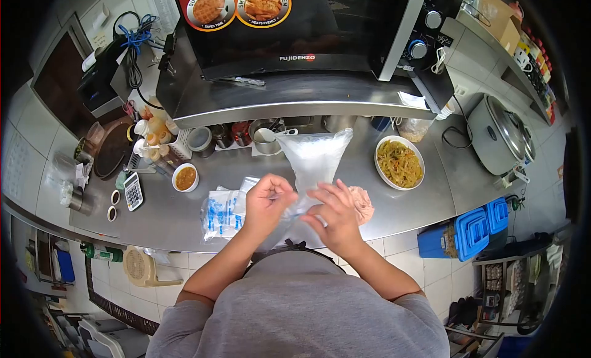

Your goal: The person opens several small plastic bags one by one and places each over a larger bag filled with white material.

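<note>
A clear plastic bag [314,155] with whitish contents lies on the steel counter in front of my body. At its near, narrowed end my left hand [268,201] pinches thin clear plastic. My right hand [332,211] is on the other side of that end, its fingers apart and curved, close to the plastic; whether it grips any is unclear. Beside my left hand is a packet of plastic bags with blue print [221,211]. A crumpled pink cloth [362,204] lies partly behind my right hand.
A bowl of noodles [400,163] stands right, a small bowl of sauce [185,177] left, near a calculator [133,191] and bottles [157,136]. A steel shelf [308,105] holding a microwave [289,38] overhangs the counter's back. A large cooker [495,136] is far right.
</note>
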`<state>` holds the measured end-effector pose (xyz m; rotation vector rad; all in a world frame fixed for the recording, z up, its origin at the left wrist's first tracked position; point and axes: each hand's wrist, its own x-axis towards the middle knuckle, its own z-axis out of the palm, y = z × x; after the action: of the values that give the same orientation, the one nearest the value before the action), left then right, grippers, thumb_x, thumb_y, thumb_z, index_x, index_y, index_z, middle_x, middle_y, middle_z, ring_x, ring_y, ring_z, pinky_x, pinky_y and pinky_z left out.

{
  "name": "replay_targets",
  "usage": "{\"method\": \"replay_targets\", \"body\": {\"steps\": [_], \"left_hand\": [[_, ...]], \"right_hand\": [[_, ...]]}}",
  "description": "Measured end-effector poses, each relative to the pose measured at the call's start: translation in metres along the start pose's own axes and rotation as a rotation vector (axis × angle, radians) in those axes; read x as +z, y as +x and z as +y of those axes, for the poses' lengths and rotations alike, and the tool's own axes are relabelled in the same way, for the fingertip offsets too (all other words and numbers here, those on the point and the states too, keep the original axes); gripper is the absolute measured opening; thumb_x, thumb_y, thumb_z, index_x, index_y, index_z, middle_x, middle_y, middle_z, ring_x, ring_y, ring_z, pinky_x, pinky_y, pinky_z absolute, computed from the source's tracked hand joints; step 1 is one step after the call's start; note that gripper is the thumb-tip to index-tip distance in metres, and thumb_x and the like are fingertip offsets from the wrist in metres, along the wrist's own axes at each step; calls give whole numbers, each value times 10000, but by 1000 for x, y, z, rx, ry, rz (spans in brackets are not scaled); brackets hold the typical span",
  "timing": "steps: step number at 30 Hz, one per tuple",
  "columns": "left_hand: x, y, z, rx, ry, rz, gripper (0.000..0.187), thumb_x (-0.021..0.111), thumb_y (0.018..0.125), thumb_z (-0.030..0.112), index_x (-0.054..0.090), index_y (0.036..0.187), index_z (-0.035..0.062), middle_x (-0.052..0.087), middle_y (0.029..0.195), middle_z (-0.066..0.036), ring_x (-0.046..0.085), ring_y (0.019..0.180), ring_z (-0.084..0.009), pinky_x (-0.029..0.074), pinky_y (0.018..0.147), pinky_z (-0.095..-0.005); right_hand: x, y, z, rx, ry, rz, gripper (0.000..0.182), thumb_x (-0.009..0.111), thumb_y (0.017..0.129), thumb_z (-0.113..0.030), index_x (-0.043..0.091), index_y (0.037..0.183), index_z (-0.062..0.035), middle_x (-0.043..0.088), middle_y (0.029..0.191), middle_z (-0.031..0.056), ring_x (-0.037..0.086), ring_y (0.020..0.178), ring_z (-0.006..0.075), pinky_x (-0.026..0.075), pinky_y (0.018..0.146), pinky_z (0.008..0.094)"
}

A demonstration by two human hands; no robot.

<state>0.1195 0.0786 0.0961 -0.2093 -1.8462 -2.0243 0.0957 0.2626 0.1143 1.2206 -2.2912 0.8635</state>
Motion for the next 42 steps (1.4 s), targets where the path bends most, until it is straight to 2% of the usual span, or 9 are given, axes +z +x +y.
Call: {"method": "replay_targets", "body": {"steps": [3,6,14,16,20,23,25,37,42], "left_hand": [[-2,-4,22,-170,-93,-70,199,727,796,-3,585,927,39,588,851,16,503,732,-41,424,676,-199],[-9,-3,23,-205,-121,-218,246,763,759,20,591,931,53,576,871,10,529,797,-79,437,738,-231],[11,1,22,-25,98,-506,224,786,739,50,569,785,79,570,915,-1,531,896,-123,424,810,-272],[15,0,36,-261,-66,-420,191,761,779,59,570,757,66,585,892,2,539,865,-95,434,779,-246],[18,2,37,-431,-1,-395,164,730,812,52,572,768,57,602,854,-7,546,822,-71,444,736,-227],[10,4,32,-510,11,-405,106,715,821,40,609,826,38,618,830,-20,559,803,-68,458,723,-222],[3,5,13,-278,-16,-410,164,722,810,34,633,947,26,616,849,-6,559,800,-59,457,730,-208],[8,9,14,-531,50,-442,132,732,818,96,622,879,55,573,836,46,495,744,-22,395,640,-188],[12,2,13,-462,-86,-483,150,707,819,31,571,759,56,584,864,2,519,757,-45,421,674,-193]], "right_hand": [[-6,-4,14,186,357,93,124,701,809,-154,630,862,-67,658,890,70,620,871,255,438,917,451],[-20,-2,16,346,437,-30,109,674,833,-136,625,871,-46,651,891,89,609,875,279,454,854,415],[-35,1,21,156,378,-153,81,624,865,-109,622,897,-34,646,892,95,588,854,290,440,807,381],[-40,4,23,143,409,-110,86,630,883,-137,624,903,-54,662,918,53,602,911,257,387,972,434],[-50,7,29,90,530,-42,76,615,899,-123,624,894,-48,655,900,45,600,897,201,421,917,372],[-54,4,33,428,812,-235,103,631,890,-132,628,899,-29,639,879,72,580,855,166,430,798,299],[-47,5,42,669,882,-435,140,638,902,-169,637,900,-29,634,895,71,562,868,120,424,794,260],[-43,22,44,28,437,-197,175,686,836,-207,633,848,-41,637,916,78,564,983,279,425,881,397],[-54,19,50,348,658,-243,192,686,849,-220,622,880,-41,637,923,61,590,934,237,439,846,353]]}}
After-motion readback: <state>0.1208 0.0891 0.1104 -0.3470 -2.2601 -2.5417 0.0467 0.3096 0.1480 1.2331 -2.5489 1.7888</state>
